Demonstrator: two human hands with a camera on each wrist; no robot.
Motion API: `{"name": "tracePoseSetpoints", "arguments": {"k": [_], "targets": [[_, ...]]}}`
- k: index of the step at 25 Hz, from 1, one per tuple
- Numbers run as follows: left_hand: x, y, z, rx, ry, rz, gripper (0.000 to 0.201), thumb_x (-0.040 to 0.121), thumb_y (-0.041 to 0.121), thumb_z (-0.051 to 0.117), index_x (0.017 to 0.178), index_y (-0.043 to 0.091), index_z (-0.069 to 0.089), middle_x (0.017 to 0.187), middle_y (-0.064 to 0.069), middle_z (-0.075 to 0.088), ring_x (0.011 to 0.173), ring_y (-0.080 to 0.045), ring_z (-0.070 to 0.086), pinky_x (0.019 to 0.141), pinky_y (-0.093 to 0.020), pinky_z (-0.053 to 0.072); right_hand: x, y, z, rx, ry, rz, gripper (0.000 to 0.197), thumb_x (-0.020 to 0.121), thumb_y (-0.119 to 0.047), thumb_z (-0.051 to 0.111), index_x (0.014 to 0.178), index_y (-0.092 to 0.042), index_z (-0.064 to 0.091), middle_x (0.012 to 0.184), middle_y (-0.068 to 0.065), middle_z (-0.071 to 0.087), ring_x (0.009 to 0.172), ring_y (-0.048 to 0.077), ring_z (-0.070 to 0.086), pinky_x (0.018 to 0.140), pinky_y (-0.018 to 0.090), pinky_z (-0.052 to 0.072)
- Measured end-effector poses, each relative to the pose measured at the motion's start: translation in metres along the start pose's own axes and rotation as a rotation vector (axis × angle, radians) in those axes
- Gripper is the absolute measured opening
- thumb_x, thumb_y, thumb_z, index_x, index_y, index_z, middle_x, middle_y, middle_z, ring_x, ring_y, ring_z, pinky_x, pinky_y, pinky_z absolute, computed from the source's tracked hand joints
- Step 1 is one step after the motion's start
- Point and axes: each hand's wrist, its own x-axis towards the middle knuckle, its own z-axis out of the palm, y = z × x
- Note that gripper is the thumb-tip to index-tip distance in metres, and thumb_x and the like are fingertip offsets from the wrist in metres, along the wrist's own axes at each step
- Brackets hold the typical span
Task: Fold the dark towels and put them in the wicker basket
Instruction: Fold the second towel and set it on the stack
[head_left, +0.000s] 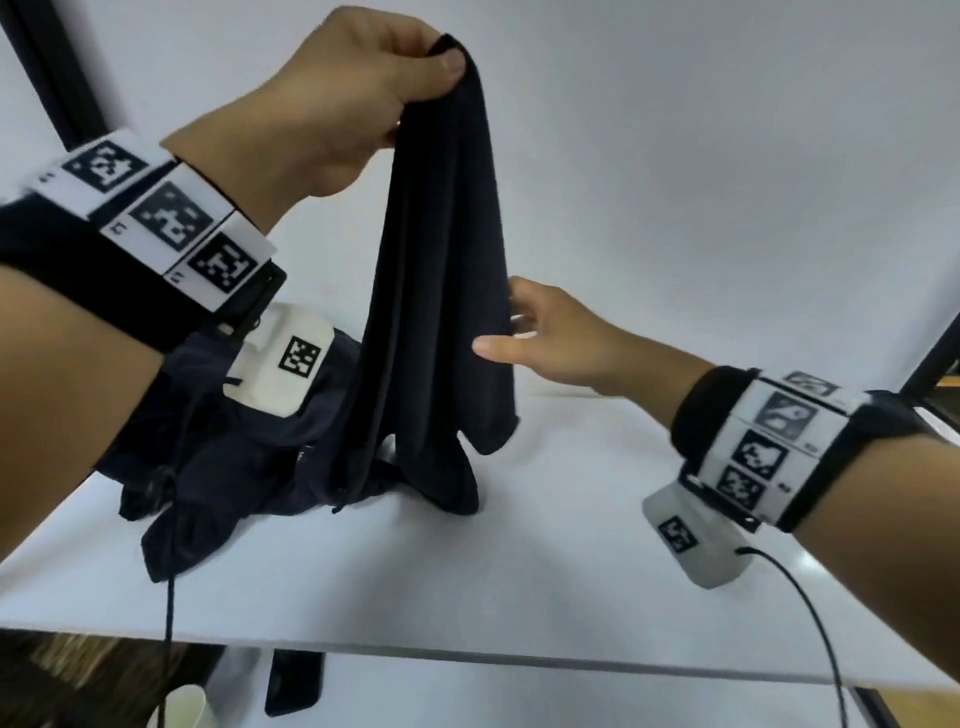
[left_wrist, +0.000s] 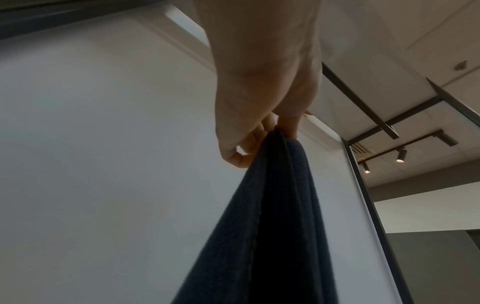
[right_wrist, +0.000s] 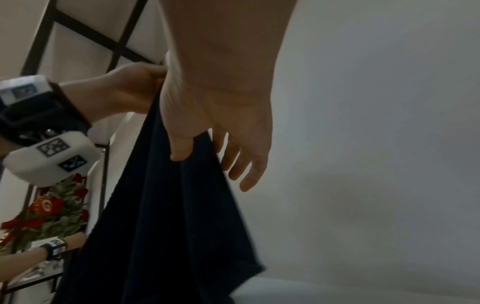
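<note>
My left hand (head_left: 444, 60) is raised above the white table (head_left: 571, 571) and pinches the top of a dark navy towel (head_left: 436, 312) between thumb and fingers. The towel hangs in long folds, and its lower end touches the table. The left wrist view shows the same pinch by the left hand (left_wrist: 262, 135) on the towel (left_wrist: 272, 226). My right hand (head_left: 511, 327) is at the towel's right edge, halfway down. In the right wrist view its thumb touches the cloth (right_wrist: 168, 226) and its fingers (right_wrist: 244, 176) are straight and spread behind. More dark towels (head_left: 249, 457) lie crumpled on the left.
The table's front edge (head_left: 519, 662) runs across the bottom. Below it stand a paper cup (head_left: 187, 701) and a dark flat object (head_left: 293, 680), beside a brown woven surface (head_left: 62, 670) at the lower left. A white wall rises behind the table.
</note>
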Motion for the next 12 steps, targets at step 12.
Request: {"name": "tracePoseSetpoints", "arguments": {"k": [12], "targets": [[-0.017, -0.06, -0.08, -0.048, 0.304, -0.096, 0.011, 0.092, 0.019, 0.058, 0.083, 0.023, 0.064, 0.076, 0.01, 0.066, 0.081, -0.012, 0.061, 0.081, -0.033, 0.048, -0.029, 0.031, -0.13, 0.141, 0.369, 0.021, 0.016, 0.083, -0.022, 0.07, 0.089, -0.007, 0.07, 0.08, -0.001, 0.074, 0.075, 0.015, 0.069, 0.078, 0.027, 0.06]]}}
